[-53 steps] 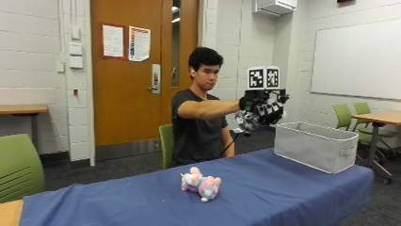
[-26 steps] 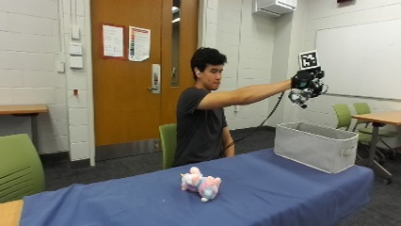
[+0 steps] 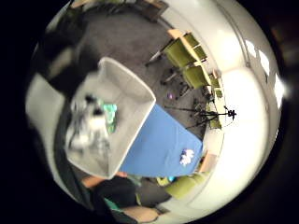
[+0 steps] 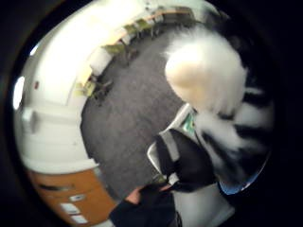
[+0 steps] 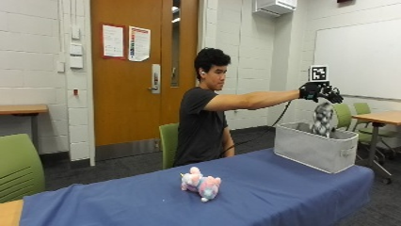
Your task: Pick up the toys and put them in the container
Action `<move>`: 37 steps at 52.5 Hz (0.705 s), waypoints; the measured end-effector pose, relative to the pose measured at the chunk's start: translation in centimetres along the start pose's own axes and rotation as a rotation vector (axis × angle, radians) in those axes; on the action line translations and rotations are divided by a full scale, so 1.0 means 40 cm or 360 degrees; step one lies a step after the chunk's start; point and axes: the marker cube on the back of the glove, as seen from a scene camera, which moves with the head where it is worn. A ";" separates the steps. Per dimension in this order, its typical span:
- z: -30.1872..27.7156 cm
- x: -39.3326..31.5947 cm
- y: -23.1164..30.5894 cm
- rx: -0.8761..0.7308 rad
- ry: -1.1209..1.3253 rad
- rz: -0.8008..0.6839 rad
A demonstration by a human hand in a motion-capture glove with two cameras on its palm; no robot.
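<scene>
Lower now, hands point(image 5: 319, 92) gripping striped plush point(image 5: 323, 119) above container point(image 5: 313, 151) rim.

**Blue-clothed table: bin and one plush on it**

Table point(image 5: 269, 188) covered by a blue cloth that hangs over the edges; a bare tan corner point(image 5: 9, 213) shows at the end far from the container. Grey fabric container point(image 5: 311, 149) stands upright on the cloth, near one end of the table, open top. Pink, white and blue plush toy point(image 5: 201, 183) lies on the cloth, well apart from the container, toward the middle of the table and nearer the front edge than the container is. In the little finger side palm view the same table point(image 3: 163, 144) shows, with the container point(image 3: 124, 100) at one end and the plush point(image 3: 187, 157) well apart from it.
</scene>
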 end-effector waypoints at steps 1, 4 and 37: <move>0.002 0.004 0.004 0.0006 0.0002 -0.0050; -0.003 0.001 0.012 0.0037 -0.0076 -0.0123; -0.135 0.192 0.349 0.0074 -0.0123 0.0259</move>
